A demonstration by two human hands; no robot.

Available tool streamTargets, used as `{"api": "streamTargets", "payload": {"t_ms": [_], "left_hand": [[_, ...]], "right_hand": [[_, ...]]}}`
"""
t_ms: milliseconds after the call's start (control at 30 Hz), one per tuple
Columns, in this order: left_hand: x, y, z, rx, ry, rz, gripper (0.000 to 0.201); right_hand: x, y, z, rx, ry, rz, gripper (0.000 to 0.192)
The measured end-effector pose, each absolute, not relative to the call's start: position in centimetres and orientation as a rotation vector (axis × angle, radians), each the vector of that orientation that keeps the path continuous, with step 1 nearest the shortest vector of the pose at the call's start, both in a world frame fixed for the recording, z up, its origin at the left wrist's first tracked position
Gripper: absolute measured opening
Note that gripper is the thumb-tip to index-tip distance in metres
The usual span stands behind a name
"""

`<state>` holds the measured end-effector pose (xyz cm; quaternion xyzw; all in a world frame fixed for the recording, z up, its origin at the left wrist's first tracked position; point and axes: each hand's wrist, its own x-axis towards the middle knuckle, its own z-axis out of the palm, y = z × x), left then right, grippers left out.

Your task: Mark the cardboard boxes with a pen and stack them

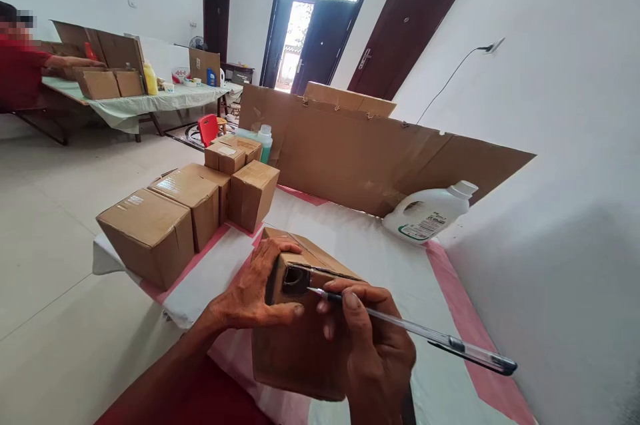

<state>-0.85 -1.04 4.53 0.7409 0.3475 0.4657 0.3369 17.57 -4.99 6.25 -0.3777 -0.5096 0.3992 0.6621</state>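
Note:
A closed cardboard box [305,352] stands on the table in front of me. Close to its upper left corner is a dark square patch [296,280] with what looks like a round hole in it. My left hand [255,285] grips that corner, its fingers over the top edge and the thumb across the near face below the patch. Pinched in my right hand [373,338] is a clear gel pen [415,326] with a black end. The pen's tip points left at the right edge of the patch; whether it touches cannot be told.
Several cardboard boxes [145,228] stand at the table's left edge. A white jug [425,215] leans against a tall cardboard panel [345,152] at the back. The wall [565,258] closes off the right. At another table [165,102] sits a person in red [23,75].

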Motion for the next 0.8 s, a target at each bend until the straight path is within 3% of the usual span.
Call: {"api": "streamTargets", "payload": {"t_ms": [167,233,300,533,667,800], "left_hand": [[-1.1,-1.5,4.7,1.890,0.893,1.192,0.070],[-1.2,-1.7,4.7,1.861,0.909,1.179,0.068],[-1.4,-1.7,4.6,1.847,0.917,1.181,0.066],[-1.6,-1.2,4.2,1.887,0.941,1.119,0.062],[-1.7,-1.4,4.4,1.897,0.971,1.106,0.062],[-1.8,-1.4,4.3,1.883,0.984,1.107,0.063]], "right_hand": [[22.1,-2.9,7.9,-0.859,-0.935,0.836,0.030],[25.2,-1.8,7.1,-1.070,-0.941,0.687,0.041],[27.8,-1.3,4.6,-1.585,-1.173,0.530,0.052],[25.9,-3.2,-7.3,-2.222,-1.449,0.614,0.031],[24.1,-3.9,-8.5,-2.396,-1.511,0.562,0.022],[26.8,-4.5,-7.0,-2.516,-1.433,0.391,0.030]]}}
